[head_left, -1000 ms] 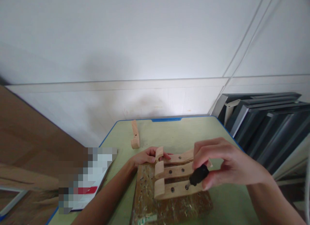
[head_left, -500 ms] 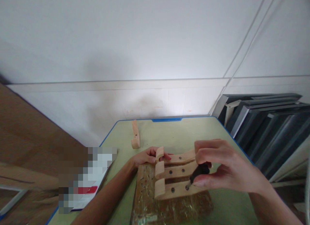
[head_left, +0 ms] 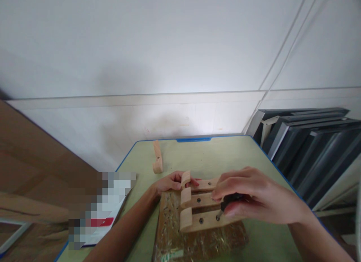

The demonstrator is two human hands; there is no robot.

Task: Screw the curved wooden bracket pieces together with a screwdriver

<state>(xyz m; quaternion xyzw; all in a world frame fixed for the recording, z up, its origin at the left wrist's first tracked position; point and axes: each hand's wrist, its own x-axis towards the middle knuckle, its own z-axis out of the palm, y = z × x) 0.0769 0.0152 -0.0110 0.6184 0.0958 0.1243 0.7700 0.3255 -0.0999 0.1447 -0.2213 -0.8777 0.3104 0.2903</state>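
Three curved wooden hooks (head_left: 197, 208) lie side by side on a brown chipboard panel (head_left: 194, 241), each with dark screws in it. My right hand (head_left: 254, 198) is closed round a short black-handled screwdriver (head_left: 227, 209); its metal tip rests on a screw in the nearest hook. My left hand (head_left: 170, 183) presses on the panel's far left corner, fingers curled against the farthest hook's curled end.
A fourth loose wooden hook (head_left: 157, 162) lies near the far edge of the green, blue-rimmed table (head_left: 197, 153). A blurred booklet (head_left: 101, 209) sits at the table's left edge. Dark grey frames (head_left: 310, 149) lean against the white wall at right.
My right hand has turned over the screwdriver, the fingers swinging left and lower across the handle. The left hand and the hooks have stayed put.
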